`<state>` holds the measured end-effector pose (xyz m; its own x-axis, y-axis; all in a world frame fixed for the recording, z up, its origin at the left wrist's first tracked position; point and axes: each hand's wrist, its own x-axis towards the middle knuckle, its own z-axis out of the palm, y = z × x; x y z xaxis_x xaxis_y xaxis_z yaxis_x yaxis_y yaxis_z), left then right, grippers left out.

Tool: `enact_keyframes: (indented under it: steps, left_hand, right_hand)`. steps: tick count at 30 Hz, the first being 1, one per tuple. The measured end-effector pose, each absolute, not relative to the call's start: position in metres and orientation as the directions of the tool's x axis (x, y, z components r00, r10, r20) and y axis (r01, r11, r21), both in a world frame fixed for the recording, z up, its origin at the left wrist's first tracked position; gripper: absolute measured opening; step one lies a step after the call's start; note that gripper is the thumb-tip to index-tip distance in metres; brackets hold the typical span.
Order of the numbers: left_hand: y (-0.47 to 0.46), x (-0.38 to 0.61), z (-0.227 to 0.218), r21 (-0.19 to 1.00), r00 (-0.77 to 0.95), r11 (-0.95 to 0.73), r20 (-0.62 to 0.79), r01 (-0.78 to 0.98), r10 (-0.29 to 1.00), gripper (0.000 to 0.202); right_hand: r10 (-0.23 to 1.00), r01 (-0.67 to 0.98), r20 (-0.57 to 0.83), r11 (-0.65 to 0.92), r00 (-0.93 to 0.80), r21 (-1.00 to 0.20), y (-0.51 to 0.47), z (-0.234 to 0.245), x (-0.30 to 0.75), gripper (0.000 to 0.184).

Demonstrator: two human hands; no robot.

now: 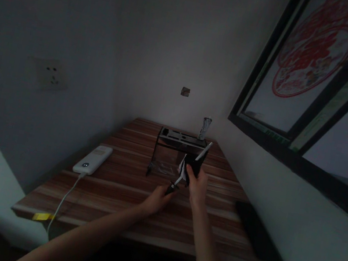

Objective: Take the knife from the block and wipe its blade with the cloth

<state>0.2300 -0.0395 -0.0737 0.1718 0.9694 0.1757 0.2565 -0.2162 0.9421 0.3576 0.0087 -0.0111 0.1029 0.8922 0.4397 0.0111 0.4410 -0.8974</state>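
My left hand (156,199) is closed around the dark handle of a knife (204,150). Its long pale blade slants up and to the right, away from me. A black cloth (192,162) with a white edge is pinched in my right hand (197,182) and lies against the middle of the blade, hiding that stretch; the tip sticks out beyond it. Just behind both hands stands a black-framed rack (182,138) with slots in its top and clear sides. A grey-and-white patterned upright object (204,129) rises at the rack's back right corner.
The striped wooden table (123,193) fits into a corner between walls. On its left lies a white power bank (93,160) with a cable (64,201) running over the front edge by yellow tape (42,216). A flat black object (257,231) lies at right, below a framed window (302,80).
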Motion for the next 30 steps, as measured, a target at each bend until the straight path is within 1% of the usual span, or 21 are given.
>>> enact_keyframes:
  steps: [5, 9, 19, 30]
  left_hand:
    - [-0.037, 0.230, -0.078, 0.939, 0.156, -0.214, 0.176, 0.268, 0.972, 0.025]
    - [-0.033, 0.228, -0.082, 0.927, 0.144, -0.244, 0.211, 0.283, 0.967, 0.018]
    - [-0.033, 0.226, -0.083, 0.904, 0.172, -0.271, 0.224, 0.330, 0.959, 0.019]
    - [-0.035, 0.227, -0.078, 0.909, 0.197, -0.287, 0.235, 0.302, 0.952, 0.023]
  right_hand:
    - [0.908, 0.096, 0.409, 0.401, 0.087, -0.911, -0.007, -0.035, 0.353, 0.033]
    - [0.919, 0.127, 0.386, 0.374, 0.085, -0.919, -0.017, -0.047, 0.349, 0.033]
    - [0.927, 0.113, 0.364, 0.354, 0.090, -0.928, -0.017, -0.052, 0.350, 0.033]
    - [0.934, 0.064, 0.351, 0.346, 0.071, -0.936, -0.016, -0.050, 0.352, 0.035]
